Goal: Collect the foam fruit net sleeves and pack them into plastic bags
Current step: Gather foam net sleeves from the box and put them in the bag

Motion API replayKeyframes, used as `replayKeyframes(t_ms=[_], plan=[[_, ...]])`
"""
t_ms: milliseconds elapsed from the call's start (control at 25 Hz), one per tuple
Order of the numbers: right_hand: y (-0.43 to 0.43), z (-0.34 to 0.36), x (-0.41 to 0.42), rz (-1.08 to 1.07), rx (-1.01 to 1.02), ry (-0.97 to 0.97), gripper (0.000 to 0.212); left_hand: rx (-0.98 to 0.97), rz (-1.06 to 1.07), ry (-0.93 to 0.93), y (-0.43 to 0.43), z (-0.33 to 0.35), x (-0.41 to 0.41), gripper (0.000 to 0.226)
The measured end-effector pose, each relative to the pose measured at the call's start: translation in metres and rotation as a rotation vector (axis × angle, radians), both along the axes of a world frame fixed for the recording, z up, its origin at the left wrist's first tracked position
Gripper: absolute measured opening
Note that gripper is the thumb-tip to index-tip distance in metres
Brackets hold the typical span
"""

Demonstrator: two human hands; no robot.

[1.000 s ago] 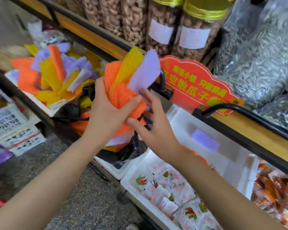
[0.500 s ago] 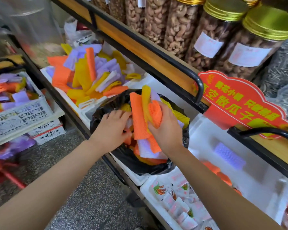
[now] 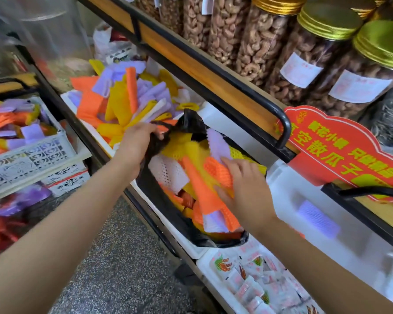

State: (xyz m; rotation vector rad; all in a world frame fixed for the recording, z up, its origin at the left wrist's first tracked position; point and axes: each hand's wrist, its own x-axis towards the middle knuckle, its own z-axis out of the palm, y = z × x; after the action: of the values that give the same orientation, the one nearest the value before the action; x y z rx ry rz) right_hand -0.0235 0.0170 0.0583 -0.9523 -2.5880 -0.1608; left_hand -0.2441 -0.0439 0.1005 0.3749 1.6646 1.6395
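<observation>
While heaped too thickly for a full count, foam net sleeves (image 3: pixel 197 155) at frame centre, packed in one thin, glossy black plastic bag (image 3: pixel 192 123): soft, flattened tubes of open diamond mesh. On top, one lilac with a toothed edge, one white, at least three orange, yellow between them.

Left hand (image 3: pixel 137 141), centre-left: fingers curled round the crumpled rim of the bag, gripping it, rim drawn up and to the left.

Right hand (image 3: pixel 245 191), centre-right: fingers straight and spread, lying flat on an orange mesh sleeve (image 3: pixel 204 193), pressing on the top of the load; no curl round anything.

Under the bag, a white foam box (image 3: pixel 186 245), smooth-walled and rectangular. Just beyond it, upper left of centre, a loose pile of sleeves (image 3: pixel 123 103) in orange, yellow, lilac and white, far too many to number. Far left, one white plastic basket (image 3: pixel 32 155) with pierced lattice walls, more sleeves inside. Right of centre, a single lilac sleeve (image 3: pixel 318 218) alone in another white box, blurred.

Across the upper right, clear round jars of nuts (image 3: pixel 259 41); three ribbed gold lids plainly in view, two white paper labels. Below them, one red scalloped sign (image 3: pixel 340 150) with yellow-green characters. Bottom right, small glossy sachets (image 3: pixel 247 282). Bottom centre, speckled grey floor (image 3: pixel 123 257).
</observation>
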Motion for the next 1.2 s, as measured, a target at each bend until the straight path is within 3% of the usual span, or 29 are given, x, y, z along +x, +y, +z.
replayKeyframes(t_ms=[80,200,320,400,600,760,880,1000,1080,1200], plan=[[-0.011,-0.01,-0.002,0.143,0.042,-0.098,0.05,0.126,-0.026,-0.183,0.002,0.019,0.0,0.016],[0.0,-0.005,-0.023,0.187,-0.021,-0.162,0.05,0.194,-0.113,-0.143,0.001,0.025,0.004,0.011],[0.024,0.013,-0.061,-0.056,-0.365,0.072,0.054,0.137,-0.122,0.014,0.0,0.016,0.004,0.022],[0.033,0.015,-0.083,-0.105,-0.36,0.165,0.051,0.146,-0.113,0.017,-0.001,0.013,0.004,0.021],[0.028,-0.026,-0.113,0.126,-0.347,-0.289,0.033,0.181,-0.108,0.09,-0.003,0.008,0.002,0.026],[0.028,-0.039,-0.112,0.179,-0.492,-0.284,0.032,0.149,-0.165,0.216,-0.002,-0.012,-0.002,0.025],[0.032,-0.027,-0.094,0.287,-0.473,-0.202,0.035,0.111,-0.195,0.531,-0.004,-0.025,0.002,0.014],[0.025,-0.013,-0.055,0.328,-0.381,-0.112,0.051,-0.071,-0.321,1.191,-0.01,-0.028,0.019,0.016],[0.019,-0.007,-0.017,0.283,-0.408,-0.009,0.048,-0.1,-0.302,1.493,-0.01,-0.021,0.037,0.02],[0.012,-0.011,0.057,0.117,-0.407,0.233,0.037,0.111,-0.338,1.55,-0.005,-0.018,0.084,0.02]])
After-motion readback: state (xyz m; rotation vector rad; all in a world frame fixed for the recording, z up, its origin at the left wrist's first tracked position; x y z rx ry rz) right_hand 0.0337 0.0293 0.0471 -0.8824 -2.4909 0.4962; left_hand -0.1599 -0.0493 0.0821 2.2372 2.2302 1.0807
